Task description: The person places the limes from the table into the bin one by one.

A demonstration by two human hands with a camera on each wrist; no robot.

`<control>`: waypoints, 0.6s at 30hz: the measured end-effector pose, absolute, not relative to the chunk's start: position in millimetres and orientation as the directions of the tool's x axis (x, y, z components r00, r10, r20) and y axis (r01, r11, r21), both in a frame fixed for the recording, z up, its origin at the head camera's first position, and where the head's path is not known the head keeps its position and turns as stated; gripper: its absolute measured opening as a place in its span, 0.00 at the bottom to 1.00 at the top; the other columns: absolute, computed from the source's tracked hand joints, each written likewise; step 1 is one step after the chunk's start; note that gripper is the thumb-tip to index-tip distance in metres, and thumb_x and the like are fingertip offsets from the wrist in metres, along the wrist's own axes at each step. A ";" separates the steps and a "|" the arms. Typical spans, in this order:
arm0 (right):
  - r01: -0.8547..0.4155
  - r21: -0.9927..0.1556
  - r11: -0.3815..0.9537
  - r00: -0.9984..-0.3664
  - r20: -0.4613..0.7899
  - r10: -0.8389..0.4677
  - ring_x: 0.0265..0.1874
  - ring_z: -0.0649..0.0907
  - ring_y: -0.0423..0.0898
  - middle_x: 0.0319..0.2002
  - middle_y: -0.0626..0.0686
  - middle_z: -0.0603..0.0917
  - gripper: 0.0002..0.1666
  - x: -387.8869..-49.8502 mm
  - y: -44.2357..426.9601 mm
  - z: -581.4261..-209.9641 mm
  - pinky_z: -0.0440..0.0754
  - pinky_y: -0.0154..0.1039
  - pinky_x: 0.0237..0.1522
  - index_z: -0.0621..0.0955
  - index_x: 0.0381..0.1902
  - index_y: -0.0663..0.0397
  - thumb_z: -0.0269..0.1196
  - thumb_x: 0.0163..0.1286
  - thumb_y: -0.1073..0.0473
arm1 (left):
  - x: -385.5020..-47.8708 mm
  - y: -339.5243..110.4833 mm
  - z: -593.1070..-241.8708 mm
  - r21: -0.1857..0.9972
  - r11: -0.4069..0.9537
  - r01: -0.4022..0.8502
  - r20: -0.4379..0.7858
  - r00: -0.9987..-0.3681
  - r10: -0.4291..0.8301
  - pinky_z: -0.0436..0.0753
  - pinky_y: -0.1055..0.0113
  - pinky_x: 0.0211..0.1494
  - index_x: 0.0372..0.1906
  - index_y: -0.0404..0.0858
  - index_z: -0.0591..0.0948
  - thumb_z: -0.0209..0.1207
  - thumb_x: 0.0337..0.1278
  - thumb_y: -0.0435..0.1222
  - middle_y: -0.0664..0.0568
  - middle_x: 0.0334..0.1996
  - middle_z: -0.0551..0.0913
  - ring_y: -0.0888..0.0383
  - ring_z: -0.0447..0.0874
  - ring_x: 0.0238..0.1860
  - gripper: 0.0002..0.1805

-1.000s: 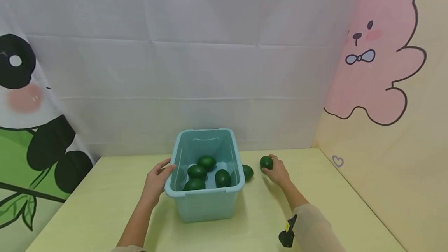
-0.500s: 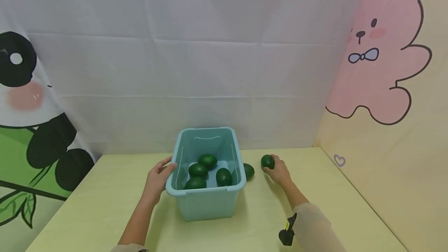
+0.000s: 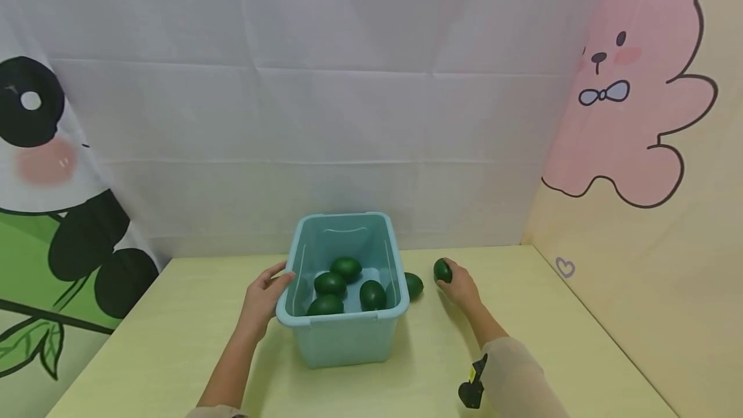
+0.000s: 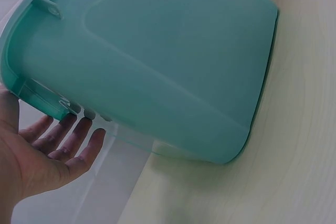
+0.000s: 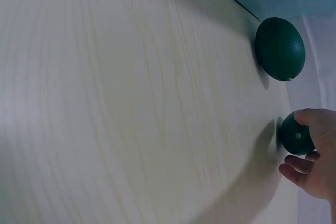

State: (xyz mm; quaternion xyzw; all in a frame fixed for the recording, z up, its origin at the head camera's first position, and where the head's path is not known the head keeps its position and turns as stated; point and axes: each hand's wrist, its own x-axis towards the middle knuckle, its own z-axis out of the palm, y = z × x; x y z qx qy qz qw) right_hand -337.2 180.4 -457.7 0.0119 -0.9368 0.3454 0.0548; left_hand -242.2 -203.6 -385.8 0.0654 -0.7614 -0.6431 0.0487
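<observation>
A light blue-green plastic bin (image 3: 342, 340) stands on the table, with several dark green avocados (image 3: 329, 284) inside. My left hand (image 3: 260, 298) holds its left rim, thumb over the edge; in the left wrist view the fingers (image 4: 79, 153) lie along the outside below the rim. To the right of the bin, my right hand (image 3: 461, 286) grips another avocado (image 3: 442, 270) between thumb and fingers, at or just above the tabletop. One more avocado (image 3: 414, 286) lies between that hand and the bin, partly hidden by the bin in the head view.
The pale yellow table (image 3: 551, 340) meets a white cloth backdrop (image 3: 348, 115) behind the bin. A cream wall (image 3: 696, 276) with a pink bear drawing borders the right side. A black device (image 3: 471, 392) hangs at the right sleeve.
The avocado in my right hand has turned slightly and shows a narrower outline. My left hand and the bin stay in place, while the head view shifts a little.
</observation>
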 end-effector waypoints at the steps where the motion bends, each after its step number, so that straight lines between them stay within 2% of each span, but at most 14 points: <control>1: -0.060 -0.647 0.760 -0.993 0.119 0.023 0.56 0.72 0.70 0.58 0.72 0.70 0.36 -337.8 180.3 -458.6 0.70 0.64 0.54 0.63 0.67 0.62 0.61 0.63 0.61 | -242.3 -203.6 -386.1 0.986 0.165 -0.036 -0.009 -0.987 -0.163 0.82 0.61 0.45 0.66 0.41 0.66 0.54 0.64 0.48 0.35 0.61 0.71 0.53 0.81 0.49 0.29; 6: -0.050 -0.653 0.756 -0.987 0.149 0.064 0.54 0.73 0.70 0.54 0.73 0.73 0.33 -340.2 181.1 -464.0 0.70 0.64 0.54 0.65 0.64 0.60 0.62 0.63 0.64 | -243.2 -203.7 -387.3 0.985 0.167 -0.037 -0.010 -0.987 -0.162 0.82 0.61 0.45 0.66 0.41 0.66 0.54 0.64 0.48 0.35 0.61 0.72 0.53 0.81 0.49 0.29; 18: -0.033 -0.738 0.673 -0.984 0.143 0.109 0.58 0.70 0.70 0.59 0.72 0.70 0.32 -336.4 185.9 -468.0 0.69 0.65 0.56 0.65 0.65 0.58 0.59 0.64 0.61 | -241.1 -203.5 -385.8 0.983 0.178 -0.041 -0.012 -0.986 -0.163 0.82 0.61 0.45 0.67 0.41 0.65 0.53 0.64 0.49 0.35 0.61 0.71 0.52 0.80 0.49 0.30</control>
